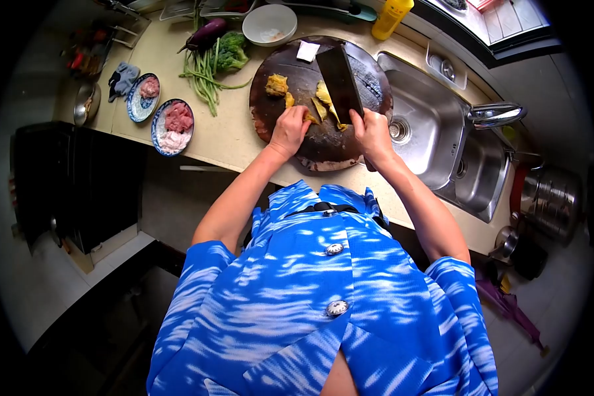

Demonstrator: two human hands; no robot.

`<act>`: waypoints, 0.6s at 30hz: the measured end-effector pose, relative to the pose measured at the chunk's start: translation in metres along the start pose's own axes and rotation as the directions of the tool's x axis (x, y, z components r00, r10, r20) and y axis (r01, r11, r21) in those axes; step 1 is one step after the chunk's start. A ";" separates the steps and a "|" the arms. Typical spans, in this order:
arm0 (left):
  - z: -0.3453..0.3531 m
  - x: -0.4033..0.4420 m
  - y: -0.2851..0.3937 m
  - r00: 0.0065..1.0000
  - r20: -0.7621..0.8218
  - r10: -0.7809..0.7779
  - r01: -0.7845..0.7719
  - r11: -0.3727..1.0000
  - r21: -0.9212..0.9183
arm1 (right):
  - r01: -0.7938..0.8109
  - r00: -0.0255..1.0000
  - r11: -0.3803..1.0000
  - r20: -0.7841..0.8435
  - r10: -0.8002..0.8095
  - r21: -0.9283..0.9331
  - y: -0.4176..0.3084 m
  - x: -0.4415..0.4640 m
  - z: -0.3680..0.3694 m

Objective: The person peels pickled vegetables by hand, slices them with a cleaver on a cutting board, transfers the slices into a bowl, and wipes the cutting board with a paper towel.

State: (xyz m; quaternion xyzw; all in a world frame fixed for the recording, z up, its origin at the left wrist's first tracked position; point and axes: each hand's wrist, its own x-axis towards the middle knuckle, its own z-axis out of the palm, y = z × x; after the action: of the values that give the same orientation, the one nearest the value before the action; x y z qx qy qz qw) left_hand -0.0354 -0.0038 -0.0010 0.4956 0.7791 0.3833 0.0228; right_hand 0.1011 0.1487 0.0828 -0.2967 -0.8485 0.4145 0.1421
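My right hand (374,135) grips a dark, broad-bladed cleaver (338,82) whose blade stretches away from me over a round, dark chopping board (280,72). Just left of the blade lie loose yellow-green pieces of a leafy food (321,99) that I cannot name. My left hand (288,132) is low on the board, its fingers pinched on a small yellowish piece (311,119) of the same food. Above that hand sits a yellow-brown clump (276,84). Near the board's far rim is a folded white cloth or paper (307,51).
Left of the board lie green beans (208,82), broccoli (230,51) and an eggplant (206,33). Two blue-rimmed dishes (155,137) hold raw meat. A white bowl (269,24) and a yellow bottle (392,18) stand behind. A steel double sink (426,109) borders the board's right side.
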 end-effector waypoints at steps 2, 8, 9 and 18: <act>0.000 0.006 -0.002 0.995 -0.042 -0.086 0.084 0.996 -0.030 | -0.042 0.999 0.999 0.026 0.041 0.017 0.000 -0.008 -0.006; -0.007 0.008 -0.008 0.991 0.125 -0.045 0.040 0.998 0.038 | -0.075 0.996 0.997 0.049 0.075 0.007 0.015 -0.032 -0.002; -0.008 0.008 -0.007 0.991 0.126 -0.042 0.038 0.999 0.038 | -0.085 0.995 0.996 0.054 0.084 0.000 0.015 -0.035 -0.002; -0.004 0.018 0.004 0.973 0.040 -0.225 0.227 0.973 -0.043 | -0.161 0.984 0.987 0.080 0.160 -0.001 0.016 -0.050 -0.011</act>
State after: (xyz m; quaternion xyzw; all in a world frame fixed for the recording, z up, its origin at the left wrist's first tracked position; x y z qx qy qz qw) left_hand -0.0438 0.0088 0.0106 0.4095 0.8207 0.3878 0.0915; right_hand 0.1515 0.1323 0.0775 -0.3470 -0.8257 0.4384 0.0749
